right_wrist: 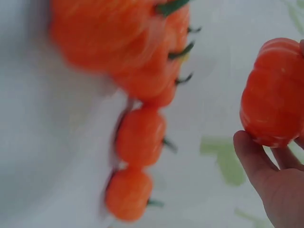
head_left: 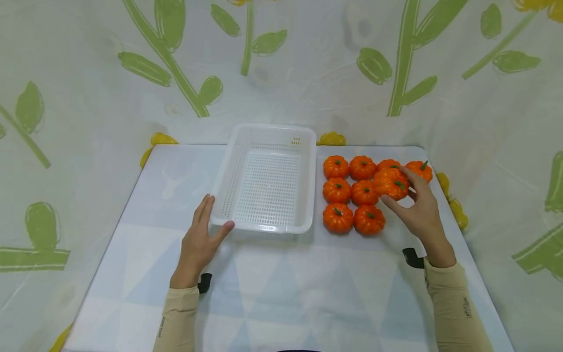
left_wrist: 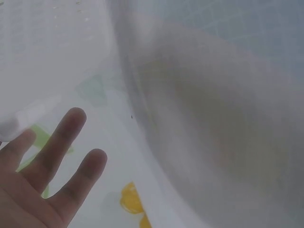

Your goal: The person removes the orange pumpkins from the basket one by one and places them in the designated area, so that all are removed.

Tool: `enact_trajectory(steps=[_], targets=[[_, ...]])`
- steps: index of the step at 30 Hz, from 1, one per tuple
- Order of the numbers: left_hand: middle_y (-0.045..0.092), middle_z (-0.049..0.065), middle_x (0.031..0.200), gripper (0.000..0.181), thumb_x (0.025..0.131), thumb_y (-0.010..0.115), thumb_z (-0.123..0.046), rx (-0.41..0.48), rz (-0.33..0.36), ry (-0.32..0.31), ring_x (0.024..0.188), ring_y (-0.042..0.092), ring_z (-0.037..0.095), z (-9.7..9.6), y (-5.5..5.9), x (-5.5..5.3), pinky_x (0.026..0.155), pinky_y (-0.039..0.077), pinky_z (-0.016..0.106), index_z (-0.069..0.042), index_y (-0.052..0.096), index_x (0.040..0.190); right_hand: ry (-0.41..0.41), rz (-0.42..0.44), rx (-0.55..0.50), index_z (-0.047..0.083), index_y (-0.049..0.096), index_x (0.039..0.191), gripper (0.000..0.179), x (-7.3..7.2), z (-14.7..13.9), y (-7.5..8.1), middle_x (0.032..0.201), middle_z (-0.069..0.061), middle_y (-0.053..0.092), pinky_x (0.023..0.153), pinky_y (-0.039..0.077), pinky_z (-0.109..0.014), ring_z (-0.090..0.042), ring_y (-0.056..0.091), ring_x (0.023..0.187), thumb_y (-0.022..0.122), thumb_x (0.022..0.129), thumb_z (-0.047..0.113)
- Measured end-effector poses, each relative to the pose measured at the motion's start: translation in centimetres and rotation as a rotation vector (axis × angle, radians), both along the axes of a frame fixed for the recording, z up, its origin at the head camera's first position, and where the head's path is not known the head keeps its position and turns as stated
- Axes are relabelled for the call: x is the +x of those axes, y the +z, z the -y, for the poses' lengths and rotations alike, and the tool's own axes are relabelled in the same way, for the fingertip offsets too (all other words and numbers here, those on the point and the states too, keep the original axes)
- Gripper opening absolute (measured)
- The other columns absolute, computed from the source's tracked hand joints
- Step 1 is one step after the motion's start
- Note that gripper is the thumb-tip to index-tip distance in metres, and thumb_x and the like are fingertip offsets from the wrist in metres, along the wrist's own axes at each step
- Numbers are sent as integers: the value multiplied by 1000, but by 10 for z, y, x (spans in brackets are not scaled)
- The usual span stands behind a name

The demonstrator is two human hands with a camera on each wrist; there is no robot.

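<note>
My right hand [head_left: 418, 208] holds a small orange pumpkin [head_left: 391, 184] with a green stem between thumb and fingers. In the right wrist view this pumpkin [right_wrist: 275, 92] is raised above the surface. Rows of similar pumpkins [head_left: 337, 218] sit on the table, beneath and left of that hand. Left of them is a white perforated plastic basket [head_left: 308, 195], with nothing inside. My left hand [head_left: 200, 244] is at the basket's near left corner, thumb by the front rim and straight fingers along the left side. Its extended fingers [left_wrist: 61, 137] show in the left wrist view.
The table [head_left: 272, 283] has a pale cloth with blue triangles. Behind and around it hangs a light curtain [head_left: 299, 73] printed with green leaves and yellow flowers. One pumpkin [head_left: 419, 170] lies near the table's far right corner.
</note>
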State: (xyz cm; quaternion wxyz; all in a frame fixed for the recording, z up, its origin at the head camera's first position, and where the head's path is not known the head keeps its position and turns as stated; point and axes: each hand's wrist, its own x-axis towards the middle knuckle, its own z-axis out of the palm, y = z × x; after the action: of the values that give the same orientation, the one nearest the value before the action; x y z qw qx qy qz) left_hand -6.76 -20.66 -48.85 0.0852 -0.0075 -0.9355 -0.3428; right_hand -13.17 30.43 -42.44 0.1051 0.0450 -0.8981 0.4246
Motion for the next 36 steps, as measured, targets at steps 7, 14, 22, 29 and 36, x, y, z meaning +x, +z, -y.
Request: enact_trajectory(steps=[7,14,22,29,36], targets=[[13,-7,169,88,95,64,-56,-6,-1,6,141,41,41,2,2,-1,89,47,65,-30,16,164,-60,14,41,16,37,158,85,12,-29,-10,150,-15,41,107,42,-34,-31,41,130,82,87,25],[14,-6,169,88,95,64,-56,0,6,8,143,39,41,1,4,0,90,46,66,-29,16,164,-36,46,96,4,39,155,83,21,-46,-22,151,-22,42,109,40,-34,-41,41,131,82,87,23],[13,-6,169,88,95,64,-56,6,10,8,142,40,42,0,2,1,91,46,66,-31,15,164,-15,147,190,-1,36,154,84,27,-51,-36,149,-30,40,99,44,-47,-45,42,126,81,89,27],[14,-7,169,88,95,64,-56,11,5,4,143,39,40,-1,1,0,92,45,66,-31,16,164,15,206,207,-4,36,152,83,29,-53,-48,147,-35,38,95,41,-64,-49,43,122,81,88,20],[13,-5,169,89,95,64,-56,7,13,4,144,37,40,-2,0,1,92,45,65,-31,15,164,24,280,236,-5,35,152,85,32,-53,-55,148,-35,37,101,38,-68,-51,41,127,81,87,25]])
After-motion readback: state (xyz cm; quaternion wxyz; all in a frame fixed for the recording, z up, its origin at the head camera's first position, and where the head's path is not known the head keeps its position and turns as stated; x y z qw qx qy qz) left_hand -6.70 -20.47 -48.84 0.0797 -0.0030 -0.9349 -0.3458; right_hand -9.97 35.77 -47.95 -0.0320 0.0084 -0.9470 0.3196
